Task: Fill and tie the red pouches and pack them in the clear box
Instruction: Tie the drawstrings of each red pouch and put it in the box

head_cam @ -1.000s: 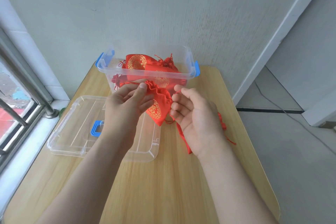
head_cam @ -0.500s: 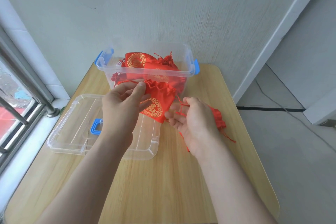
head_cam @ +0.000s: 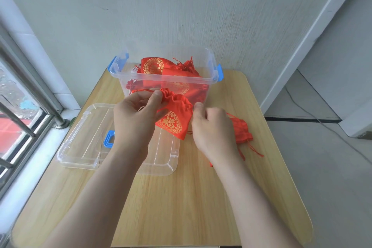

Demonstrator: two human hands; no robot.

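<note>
1. Pouch (head_cam: 174, 116), red with a gold emblem, hung between the two hands above the table (head_cam: 181, 197). It was just near of the box (head_cam: 209, 81) and over the far right corner of the lid (head_cam: 80, 147).
2. The left hand (head_cam: 134, 119) pinched the pouch's gathered mouth between thumb and fingers. The body of the pouch hung down and to the right from that grip, with the emblem facing up.
3. The right hand (head_cam: 213, 129) was curled narrow at the pouch's right edge, its thumb tip touching the cloth. Whether it pinched the cord or the cloth itself could not be told.
4. The box stood open at the far side of the table, with packed pouches (head_cam: 153, 65) piled inside it.
5. The lid lay flat on the left of the table, near of the box. Its blue handle was partly hidden by the left wrist.
6. Spare pouches (head_cam: 240, 129) lay on the table at the right, partly behind the right hand, with their cords trailing toward the near side.
</note>
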